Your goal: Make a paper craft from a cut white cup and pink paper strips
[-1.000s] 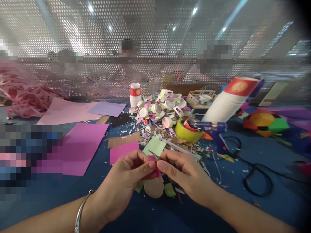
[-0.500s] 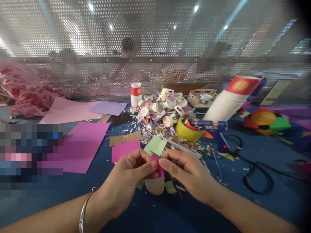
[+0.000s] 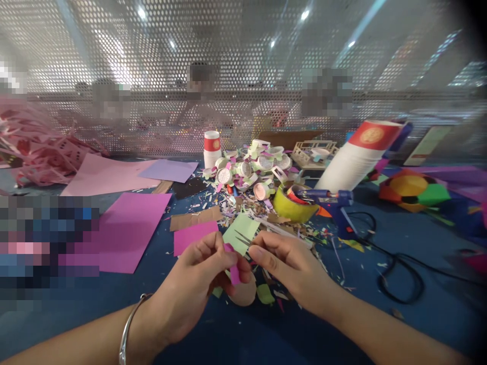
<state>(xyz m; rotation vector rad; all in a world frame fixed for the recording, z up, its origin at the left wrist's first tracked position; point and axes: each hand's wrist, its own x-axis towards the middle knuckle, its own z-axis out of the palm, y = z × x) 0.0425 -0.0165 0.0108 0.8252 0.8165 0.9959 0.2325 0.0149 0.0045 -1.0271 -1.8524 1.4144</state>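
In the head view, my left hand (image 3: 190, 284) is closed, pinching a small curved piece of magenta paper (image 3: 234, 271) between thumb and fingers. My right hand (image 3: 291, 268) grips a pair of thin metal tweezers (image 3: 243, 238); their two pointed tips stand slightly apart and point left, above the pinched paper. The handle part is hidden in my fingers. Beneath the hands lies a round tan disc (image 3: 243, 293). A light green paper sheet (image 3: 240, 228) is just behind the tweezers, and a magenta paper rectangle (image 3: 194, 237) sits behind my left hand.
Paper scraps surround a heap of small paper-cup pieces (image 3: 258, 165). A stack of white and red paper cups (image 3: 346, 162) leans at the right. A blue glue gun (image 3: 337, 205) rests by a yellow bowl (image 3: 291, 205), its black cable (image 3: 399, 261) looping rightward. Pink sheets (image 3: 125, 228) lie left.
The tweezers have come off the magenta paper and their tips now show apart. My left hand has drawn the paper slightly left and turned it.
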